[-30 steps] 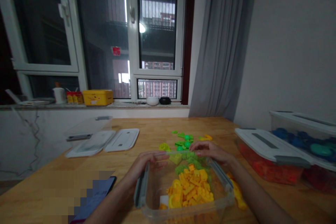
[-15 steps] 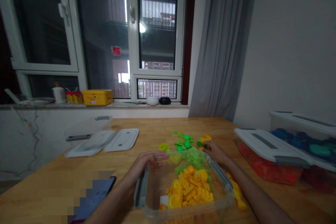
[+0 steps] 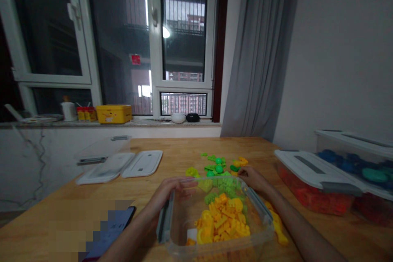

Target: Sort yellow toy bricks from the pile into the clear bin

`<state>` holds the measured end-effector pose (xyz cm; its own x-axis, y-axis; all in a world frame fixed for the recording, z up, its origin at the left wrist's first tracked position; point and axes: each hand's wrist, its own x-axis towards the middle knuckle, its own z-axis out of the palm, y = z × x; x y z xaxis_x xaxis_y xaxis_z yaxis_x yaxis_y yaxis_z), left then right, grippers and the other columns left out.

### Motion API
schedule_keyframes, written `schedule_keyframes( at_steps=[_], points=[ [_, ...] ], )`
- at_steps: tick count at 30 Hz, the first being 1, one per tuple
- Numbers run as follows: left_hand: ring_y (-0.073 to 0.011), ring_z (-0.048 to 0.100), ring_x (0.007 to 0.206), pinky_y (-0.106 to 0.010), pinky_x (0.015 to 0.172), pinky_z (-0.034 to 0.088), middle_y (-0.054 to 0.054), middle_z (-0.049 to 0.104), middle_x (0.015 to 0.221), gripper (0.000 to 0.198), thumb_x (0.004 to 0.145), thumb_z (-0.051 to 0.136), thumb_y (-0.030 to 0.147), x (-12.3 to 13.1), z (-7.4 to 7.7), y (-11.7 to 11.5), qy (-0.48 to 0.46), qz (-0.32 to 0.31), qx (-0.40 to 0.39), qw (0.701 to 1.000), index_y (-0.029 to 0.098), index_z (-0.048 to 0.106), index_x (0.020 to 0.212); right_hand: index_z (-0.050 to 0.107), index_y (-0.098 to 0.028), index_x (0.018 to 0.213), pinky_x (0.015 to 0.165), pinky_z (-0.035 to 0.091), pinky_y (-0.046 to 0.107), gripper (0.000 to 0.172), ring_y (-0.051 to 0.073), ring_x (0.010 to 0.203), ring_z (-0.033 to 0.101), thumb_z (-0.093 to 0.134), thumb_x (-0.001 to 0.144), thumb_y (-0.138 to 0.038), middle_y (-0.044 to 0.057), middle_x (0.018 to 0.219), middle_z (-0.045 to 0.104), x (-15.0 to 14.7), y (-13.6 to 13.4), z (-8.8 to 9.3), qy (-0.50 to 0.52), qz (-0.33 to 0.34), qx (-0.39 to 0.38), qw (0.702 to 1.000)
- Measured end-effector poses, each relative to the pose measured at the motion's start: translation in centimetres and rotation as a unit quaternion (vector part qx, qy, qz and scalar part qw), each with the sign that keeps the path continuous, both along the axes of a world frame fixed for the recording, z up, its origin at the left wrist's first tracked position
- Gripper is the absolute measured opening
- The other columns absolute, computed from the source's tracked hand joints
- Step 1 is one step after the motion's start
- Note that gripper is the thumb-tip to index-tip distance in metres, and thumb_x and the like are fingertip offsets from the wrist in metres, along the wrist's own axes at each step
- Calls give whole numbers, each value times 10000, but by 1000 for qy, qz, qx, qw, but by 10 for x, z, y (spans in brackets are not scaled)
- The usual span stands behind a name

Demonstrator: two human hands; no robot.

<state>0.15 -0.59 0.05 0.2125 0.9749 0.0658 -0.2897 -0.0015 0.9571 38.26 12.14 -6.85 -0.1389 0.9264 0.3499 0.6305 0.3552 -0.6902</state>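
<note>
A clear plastic storage box [image 3: 221,242] stands open in front of me, with a heap of yellow-orange toy pieces [image 3: 222,219] inside. My left hand [image 3: 176,188] is closed over its far left corner, partly seen through the plastic. Beyond the box's far right corner, my right hand [image 3: 252,179] has its fingers drawn together at a small orange toy piece [image 3: 234,173]; the grip is partly hidden. Just past those fingers lie a dark green piece [image 3: 235,168] and a yellow-orange piece [image 3: 242,161]. Light green pieces [image 3: 225,182] are spread behind the box.
To the right stand a lidded box of red pieces [image 3: 319,198] and another of blue pieces [image 3: 346,159]. White lids [image 3: 143,163] and a clear box [image 3: 107,149] lie at the left. A phone [image 3: 112,227] rests by my left forearm; a yellow piece [image 3: 278,229] lies beside my right forearm.
My right hand has drawn slightly back toward me, showing more of the dark green and yellow-orange pieces. My left hand and the box stay in place.
</note>
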Motion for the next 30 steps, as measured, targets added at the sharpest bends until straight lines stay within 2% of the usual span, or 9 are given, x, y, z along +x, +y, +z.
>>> schedule_keyframes(
  at_steps=[4,8,11,15,18,20,24,26,30],
  points=[
    [-355,610,1251,-467,1076,469,-131,729,1250,341,686,636,215,-1,0,-2,10,-12,16,1000,137,785,982,743,-162,803,698,477,323,229,234,738,656,620,772,-353,61,765,741,0,-2,8,-18,-2,18,1000],
    [-351,593,1272,-451,1092,453,-138,728,1250,351,693,616,229,-1,0,-3,42,2,54,998,121,792,976,740,-155,810,642,440,292,254,210,704,625,611,797,-374,45,734,718,-5,-10,15,-3,-17,28,999],
    [-355,607,1253,-463,1091,448,-146,734,1235,374,698,622,234,0,2,-4,37,11,37,999,111,784,1012,742,-157,811,634,428,287,269,202,708,612,630,804,-402,45,743,719,-10,-13,21,41,-19,37,998],
    [-362,590,1272,-428,1104,434,-159,724,1249,344,670,676,251,1,3,-3,57,38,31,997,106,796,958,762,-162,825,723,466,326,324,230,800,643,707,767,-476,78,841,748,-17,-17,37,134,0,20,991],
    [-366,597,1263,-435,1094,447,-162,731,1234,346,663,675,252,1,1,-2,49,34,37,998,111,799,954,769,-167,842,776,478,348,372,239,844,644,783,702,-512,84,886,745,-23,-26,54,191,41,-7,981],
    [-370,610,1246,-453,1079,464,-161,733,1231,353,671,669,257,1,1,-2,35,12,42,998,112,797,967,762,-181,872,763,474,332,375,218,831,635,792,709,-518,63,882,730,-30,-37,63,228,76,-43,970],
    [-371,644,1199,-479,1056,483,-154,759,1175,372,661,632,218,3,6,-4,18,-6,25,1000,108,792,978,743,-210,840,759,470,308,338,189,816,628,839,680,-492,34,914,713,-46,-62,78,313,162,-131,927],
    [-380,645,1194,-484,1057,482,-162,758,1174,362,641,642,214,4,8,-5,22,2,15,1000,106,794,952,738,-204,779,856,468,327,332,216,944,632,869,643,-477,49,1019,709,-51,-72,84,313,213,-139,915],
    [-398,627,1217,-497,1068,472,-160,750,1194,316,621,684,216,4,8,-6,22,18,11,1000,134,799,904,744,-196,730,1010,406,364,322,264,1154,576,870,645,-481,70,1124,688,-54,-79,91,231,271,-133,925]
  ],
)
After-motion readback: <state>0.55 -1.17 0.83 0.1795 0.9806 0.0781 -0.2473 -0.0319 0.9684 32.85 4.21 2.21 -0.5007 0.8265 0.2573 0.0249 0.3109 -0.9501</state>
